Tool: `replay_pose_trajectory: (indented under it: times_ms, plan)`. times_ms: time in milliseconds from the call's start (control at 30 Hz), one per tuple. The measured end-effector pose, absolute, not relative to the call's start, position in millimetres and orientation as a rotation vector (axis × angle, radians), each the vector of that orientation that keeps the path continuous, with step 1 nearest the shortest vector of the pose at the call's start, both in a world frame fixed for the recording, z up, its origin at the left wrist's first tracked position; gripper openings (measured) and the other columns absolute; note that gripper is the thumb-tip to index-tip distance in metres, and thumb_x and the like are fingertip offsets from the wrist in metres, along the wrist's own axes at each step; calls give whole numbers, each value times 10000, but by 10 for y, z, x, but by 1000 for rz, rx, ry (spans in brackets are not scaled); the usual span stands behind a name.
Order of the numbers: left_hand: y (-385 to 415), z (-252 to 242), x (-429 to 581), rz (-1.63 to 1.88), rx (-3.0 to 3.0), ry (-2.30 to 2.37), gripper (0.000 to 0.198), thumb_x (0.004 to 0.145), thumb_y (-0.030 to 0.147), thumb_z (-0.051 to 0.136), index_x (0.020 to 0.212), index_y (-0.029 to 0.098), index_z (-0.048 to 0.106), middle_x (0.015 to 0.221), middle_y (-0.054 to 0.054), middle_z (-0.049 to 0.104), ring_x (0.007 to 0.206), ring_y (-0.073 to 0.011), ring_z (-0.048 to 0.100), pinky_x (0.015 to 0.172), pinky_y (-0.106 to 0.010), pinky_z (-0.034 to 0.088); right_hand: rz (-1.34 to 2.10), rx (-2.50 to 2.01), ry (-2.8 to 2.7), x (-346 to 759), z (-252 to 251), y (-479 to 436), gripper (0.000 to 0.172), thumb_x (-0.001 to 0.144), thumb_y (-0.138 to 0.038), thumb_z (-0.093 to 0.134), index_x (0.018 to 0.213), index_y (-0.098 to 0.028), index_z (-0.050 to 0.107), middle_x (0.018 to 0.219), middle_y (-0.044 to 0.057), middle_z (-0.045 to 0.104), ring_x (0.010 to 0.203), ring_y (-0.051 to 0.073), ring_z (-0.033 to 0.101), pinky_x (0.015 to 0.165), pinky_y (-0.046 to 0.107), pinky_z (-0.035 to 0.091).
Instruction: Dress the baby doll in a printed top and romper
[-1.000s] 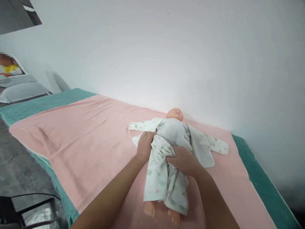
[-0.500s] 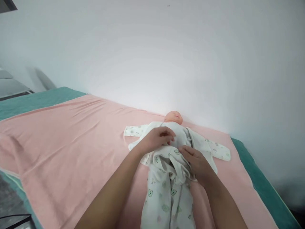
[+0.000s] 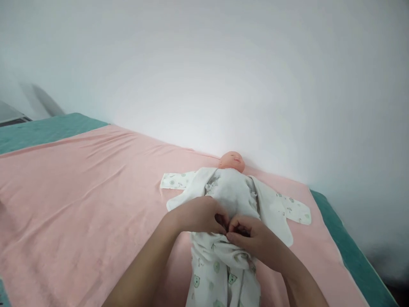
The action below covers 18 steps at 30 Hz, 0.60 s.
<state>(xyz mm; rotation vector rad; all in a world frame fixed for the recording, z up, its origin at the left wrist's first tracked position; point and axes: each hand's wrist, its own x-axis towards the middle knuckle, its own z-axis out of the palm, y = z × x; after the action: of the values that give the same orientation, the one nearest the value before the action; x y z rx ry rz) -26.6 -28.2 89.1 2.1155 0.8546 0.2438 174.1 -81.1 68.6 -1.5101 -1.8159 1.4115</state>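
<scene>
A baby doll (image 3: 232, 160) lies on its back, its head toward the wall. White baby pants (image 3: 211, 273) printed with green bear faces cover its legs and bunch up at the waist. My left hand (image 3: 212, 215) and my right hand (image 3: 247, 232) meet at the middle of that waist, thumbs and fingers pinched on the pants' upper edge; the exact bit of cloth is hidden by the fingers. Above them, the doll's white cloth body (image 3: 234, 192) shows between the open sides of a white printed baby shirt (image 3: 275, 204), sleeves spread out.
A pink sheet (image 3: 79, 204) with creases spreads under the doll, over a teal cover (image 3: 51, 132) that shows at the left and right edges. A pale wall (image 3: 204, 76) rises right behind the doll's head. A grey object (image 3: 11, 113) stands at the far left.
My hands have moved down from the doll's belly and come together at the middle of the pants' waist, fingers now pinched. The view has shifted slightly.
</scene>
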Motion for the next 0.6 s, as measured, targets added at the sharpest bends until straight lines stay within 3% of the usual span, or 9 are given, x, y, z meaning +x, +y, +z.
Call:
replay_pose_trajectory:
  times_ms: [200,367,600]
  plan:
    - [-364,850,-263,230,2195,874,146,706,361,685,671,221,707,637,-16,647,557,-167,530,489,-283,312,1268,-1580,-1915,1700,759,-893,149,751,-338,663,765,-207,594,787,-3,610,710,136,503,578,231,353]
    - [-380,928,-239,234,2243,829,233,714,388,677,599,202,596,658,3,571,588,-150,487,521,-283,300,1444,-1396,-1628,1775,821,-844,227,708,-356,723,729,-191,568,637,-35,514,585,91,420,530,217,312]
    - [-304,991,-246,486,1921,962,393,766,514,601,622,187,437,618,32,372,559,-100,340,489,-249,252,1312,-1251,-1128,1928,731,-793,378,625,-452,770,706,-201,499,591,-50,426,523,84,371,468,205,260]
